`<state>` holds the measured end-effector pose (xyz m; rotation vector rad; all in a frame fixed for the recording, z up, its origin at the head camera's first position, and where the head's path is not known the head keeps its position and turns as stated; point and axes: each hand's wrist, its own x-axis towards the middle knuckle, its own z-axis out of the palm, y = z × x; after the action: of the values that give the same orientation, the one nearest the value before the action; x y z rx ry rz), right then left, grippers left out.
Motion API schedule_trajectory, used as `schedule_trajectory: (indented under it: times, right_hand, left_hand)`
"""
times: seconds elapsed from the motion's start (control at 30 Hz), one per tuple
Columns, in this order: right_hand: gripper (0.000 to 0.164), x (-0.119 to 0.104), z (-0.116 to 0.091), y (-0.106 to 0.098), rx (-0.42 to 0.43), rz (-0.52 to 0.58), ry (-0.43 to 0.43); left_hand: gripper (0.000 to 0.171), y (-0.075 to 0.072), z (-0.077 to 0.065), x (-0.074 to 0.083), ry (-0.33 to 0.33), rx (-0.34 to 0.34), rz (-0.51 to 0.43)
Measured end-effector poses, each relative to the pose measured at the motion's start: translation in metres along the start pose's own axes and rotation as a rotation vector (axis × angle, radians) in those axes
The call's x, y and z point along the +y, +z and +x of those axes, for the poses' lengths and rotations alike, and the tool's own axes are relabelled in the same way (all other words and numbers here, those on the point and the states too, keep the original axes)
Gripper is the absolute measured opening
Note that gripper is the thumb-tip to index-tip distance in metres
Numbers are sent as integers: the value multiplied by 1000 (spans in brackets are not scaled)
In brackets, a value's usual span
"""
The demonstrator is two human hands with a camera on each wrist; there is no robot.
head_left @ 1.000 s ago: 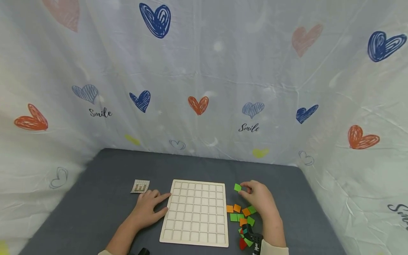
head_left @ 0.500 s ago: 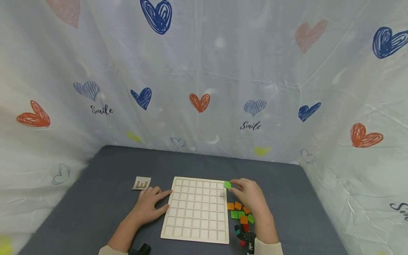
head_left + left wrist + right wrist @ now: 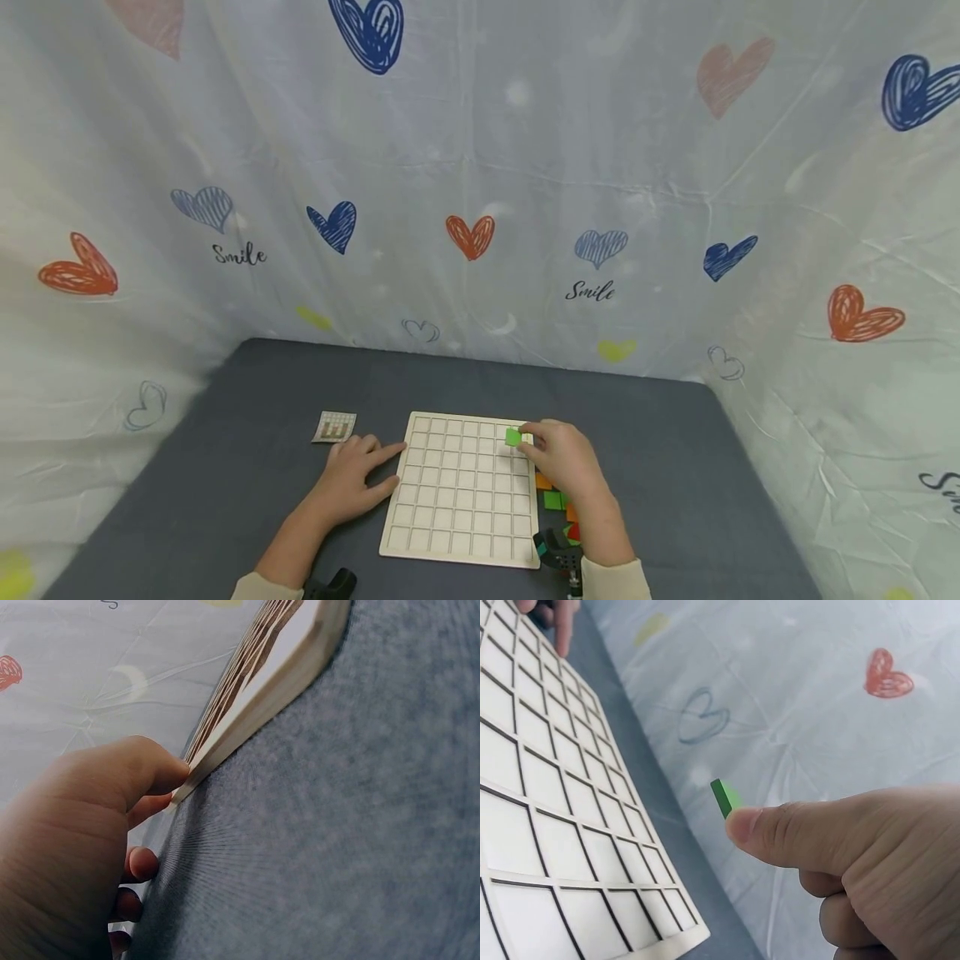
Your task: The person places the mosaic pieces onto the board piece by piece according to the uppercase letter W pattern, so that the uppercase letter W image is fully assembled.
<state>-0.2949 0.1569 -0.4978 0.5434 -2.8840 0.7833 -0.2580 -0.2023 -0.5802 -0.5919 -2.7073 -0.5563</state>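
A pale wooden grid board [image 3: 463,492] with rows of square recesses lies on the dark tabletop. My left hand [image 3: 348,482] rests at its left edge, the index finger and thumb touching the rim; the left wrist view shows the thumb [image 3: 154,769] against the board's side. With thumb and index finger my right hand [image 3: 564,454] pinches a green square tile [image 3: 513,437], held above the board's far right corner area. From the right wrist view the green tile [image 3: 724,798] appears tilted and apart from the board.
Several orange, green and red tiles, such as a green one [image 3: 552,500], lie right of the board, partly hidden by the right forearm. A small patterned card [image 3: 334,427] lies beyond the left hand. A curtain printed with hearts [image 3: 470,237] stands behind the table.
My right hand has moved left with the green tile, from beside the board to over its far right part. The left hand stays at the board's left edge.
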Motion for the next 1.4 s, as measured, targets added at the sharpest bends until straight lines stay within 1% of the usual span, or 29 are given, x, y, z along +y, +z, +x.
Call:
schedule_trajectory:
  times: [0.13,0.2,0.23,0.37,0.57,0.7,0.9,1.0,1.23,1.4]
  right_hand:
    - [23,0,0,7,-25,-12,-29]
    - [22,1,-1,12,-41,-14,-44]
    - [22,2,-1,14,-50,-16,-51]
    - [21,3,-1,21,-84,0,-72]
    - [18,6,-1,29,-101,13,-87]
    - [17,8,-2,31,-116,46,-76]
    - [17,9,-3,32,-128,57,-52]
    - [18,8,-2,32,-125,36,-42]
    - [18,5,0,33,-126,-23,13]
    - [21,4,0,32,-121,-29,4]
  left_hand:
    - [49,0,0,0,9,11,-16]
    - [49,0,0,-1,6,2,-22]
    - [49,-2,0,1,-9,-13,-35]
    - [50,-2,1,0,-26,-41,-31]
    - [51,-1,1,-1,-30,-45,-27]
    - [51,-1,1,0,-25,-48,-33]
    - [50,-3,2,2,-8,-22,-30]
    - [50,-4,2,1,-7,-15,-33]
    - [50,-3,1,0,-10,-13,-29]
    - [50,-2,0,-1,7,9,-26]
